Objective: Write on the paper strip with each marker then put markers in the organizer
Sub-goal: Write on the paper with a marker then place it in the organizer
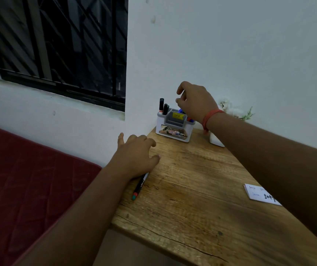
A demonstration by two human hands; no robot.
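Observation:
A white organizer (173,131) stands at the table's far end by the wall, with black markers (163,107) upright in its left slot and blue and red ones partly hidden behind my right hand. My right hand (196,102) hovers just above the organizer, fingers curled apart, holding nothing that I can see. My left hand (136,156) rests flat on the table's left edge, fingers spread. A black marker with a green end (139,186) lies on the table, its upper end under my left palm. The white paper strip (259,192) with writing lies at the right, partly behind my right forearm.
The wooden table (192,217) runs narrow toward the wall corner. A white pot with a small plant (230,112) stands right of the organizer, behind my right wrist. A red mattress (29,179) lies left of the table, below a barred window (57,45).

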